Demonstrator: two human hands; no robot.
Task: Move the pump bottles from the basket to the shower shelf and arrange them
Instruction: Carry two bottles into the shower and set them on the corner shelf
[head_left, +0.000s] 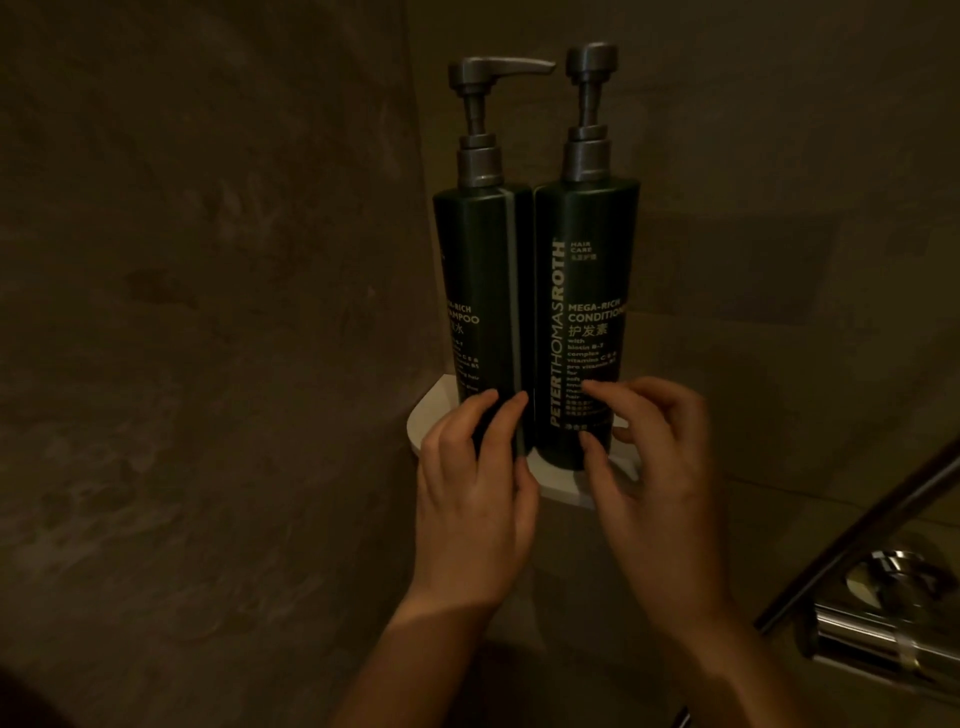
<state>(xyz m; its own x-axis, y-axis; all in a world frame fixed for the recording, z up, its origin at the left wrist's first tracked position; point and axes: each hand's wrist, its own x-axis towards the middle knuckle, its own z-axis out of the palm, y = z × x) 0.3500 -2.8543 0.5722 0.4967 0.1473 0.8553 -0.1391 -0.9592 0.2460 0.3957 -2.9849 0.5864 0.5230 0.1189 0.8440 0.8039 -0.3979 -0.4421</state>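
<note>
Chrome fitting (883, 618) lower right; left hand (475, 499) fingering shampoo bottle (480, 312), right hand (660, 483) conditioner bottle (587, 312).

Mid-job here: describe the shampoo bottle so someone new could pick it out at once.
Find the white corner shelf where the two dark walls meet. Two tall dark green pump bottles stand on it side by side. The shampoo bottle is the left one by the left hand: its label is turned partly away and its spout points right, toward the conditioner bottle.
</note>
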